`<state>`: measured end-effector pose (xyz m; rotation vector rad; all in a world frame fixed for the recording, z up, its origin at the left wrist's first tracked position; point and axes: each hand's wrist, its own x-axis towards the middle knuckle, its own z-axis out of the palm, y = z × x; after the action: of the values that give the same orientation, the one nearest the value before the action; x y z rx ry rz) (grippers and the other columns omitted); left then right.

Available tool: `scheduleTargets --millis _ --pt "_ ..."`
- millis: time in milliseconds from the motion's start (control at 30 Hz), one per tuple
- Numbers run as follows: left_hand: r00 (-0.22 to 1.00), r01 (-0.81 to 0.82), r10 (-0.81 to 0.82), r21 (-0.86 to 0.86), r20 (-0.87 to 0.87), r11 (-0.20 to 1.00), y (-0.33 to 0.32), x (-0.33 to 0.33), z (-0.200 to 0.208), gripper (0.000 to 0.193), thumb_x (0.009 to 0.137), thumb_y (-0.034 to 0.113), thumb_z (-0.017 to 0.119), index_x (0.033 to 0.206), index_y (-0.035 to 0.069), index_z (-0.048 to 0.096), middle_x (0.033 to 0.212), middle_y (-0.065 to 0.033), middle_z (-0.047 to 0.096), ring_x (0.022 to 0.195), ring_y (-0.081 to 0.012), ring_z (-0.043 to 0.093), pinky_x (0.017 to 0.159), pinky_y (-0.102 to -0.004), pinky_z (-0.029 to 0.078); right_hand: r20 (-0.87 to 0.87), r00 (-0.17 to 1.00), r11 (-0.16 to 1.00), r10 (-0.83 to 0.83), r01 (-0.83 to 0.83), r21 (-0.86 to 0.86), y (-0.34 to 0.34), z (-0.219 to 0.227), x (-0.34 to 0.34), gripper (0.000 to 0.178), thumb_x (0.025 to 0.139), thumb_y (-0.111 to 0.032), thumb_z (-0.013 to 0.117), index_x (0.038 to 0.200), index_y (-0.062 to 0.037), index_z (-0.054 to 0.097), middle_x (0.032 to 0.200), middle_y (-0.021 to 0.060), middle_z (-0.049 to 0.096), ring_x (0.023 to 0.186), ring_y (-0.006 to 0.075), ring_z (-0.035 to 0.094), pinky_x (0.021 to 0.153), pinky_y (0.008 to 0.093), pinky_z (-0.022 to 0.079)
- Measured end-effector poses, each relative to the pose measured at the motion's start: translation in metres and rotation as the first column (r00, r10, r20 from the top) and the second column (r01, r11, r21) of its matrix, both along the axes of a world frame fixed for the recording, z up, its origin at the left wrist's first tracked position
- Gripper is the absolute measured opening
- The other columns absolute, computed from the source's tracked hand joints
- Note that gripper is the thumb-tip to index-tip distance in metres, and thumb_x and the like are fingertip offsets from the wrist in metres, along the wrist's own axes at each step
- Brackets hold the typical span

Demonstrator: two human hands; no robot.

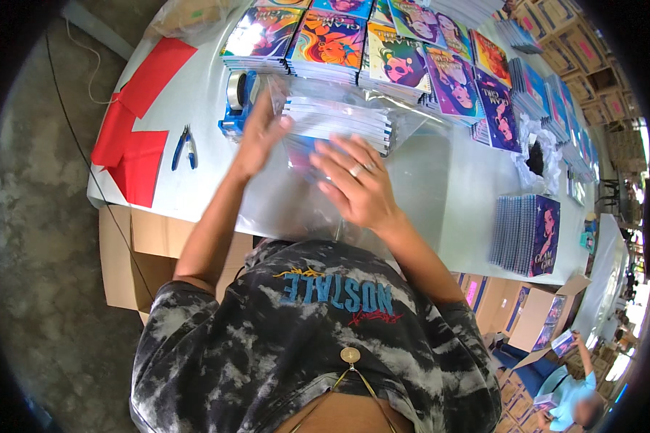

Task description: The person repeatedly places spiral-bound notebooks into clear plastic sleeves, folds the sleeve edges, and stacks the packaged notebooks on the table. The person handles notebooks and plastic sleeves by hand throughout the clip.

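The left hand (260, 133) is gripping the edge of a clear bag (412, 180) holding a stack of booklets (337, 119), while the right hand (357, 184) is lying flat on the bag just beside it. A tape dispenser (237, 101) is sitting left of the left hand, pliers (185, 146) farther left.

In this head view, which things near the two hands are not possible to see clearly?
- Left hand: motion blur; grip on the clear plastic bag unclear.
- Right hand: hides the lower end of the stack of booklets.
- Tape dispenser: partly behind the left hand.
- Pliers: too small for detail.
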<state>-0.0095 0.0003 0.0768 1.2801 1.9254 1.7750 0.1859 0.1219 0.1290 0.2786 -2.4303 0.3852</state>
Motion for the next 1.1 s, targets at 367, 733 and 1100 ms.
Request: scheduleTargets --millis 367,733,1100 --pt "0.618 -0.523 0.331 -0.059 -0.713 0.85 0.004 0.078 0.026 0.026 0.083 0.02 0.062 0.107 0.012 0.065 0.119 -0.0066 0.059 0.117 -0.0275 0.047 0.101 -0.0419 0.029 -0.178 0.927 0.89 -0.33 0.243 -0.387 0.012 0.003 -0.052 0.037 0.086 -0.011 0.055 0.116 0.0084 0.049 0.125 0.0213 0.05 0.116 0.0368 0.047 0.099 0.0408 0.035" --pt "0.952 -0.034 -0.042 -0.243 -0.302 0.969 0.024 0.085 0.052 0.063 0.094 0.039 0.039 0.14 -0.001 0.021 0.135 -0.0215 0.041 0.129 -0.0329 0.036 0.107 -0.0427 0.021 0.078 0.885 0.869 -0.459 0.465 -0.17 -0.008 -0.021 -0.014 0.055 0.08 -0.022 0.059 0.13 -0.0065 0.043 0.121 0.0111 0.052 0.118 0.0277 0.044 0.103 0.0444 0.023" --pt "0.876 0.285 -0.423 -0.456 -0.233 0.843 0.072 -0.029 0.111 0.044 0.077 0.006 0.058 0.121 0.001 0.051 0.105 -0.0135 0.061 0.097 -0.0201 0.059 0.087 -0.0316 0.044 0.08 0.867 0.866 -0.492 0.497 -0.054 -0.013 -0.017 -0.019 0.042 0.081 -0.023 0.058 0.12 -0.0095 0.052 0.12 0.0076 0.05 0.115 0.0245 0.044 0.097 0.0397 0.033"
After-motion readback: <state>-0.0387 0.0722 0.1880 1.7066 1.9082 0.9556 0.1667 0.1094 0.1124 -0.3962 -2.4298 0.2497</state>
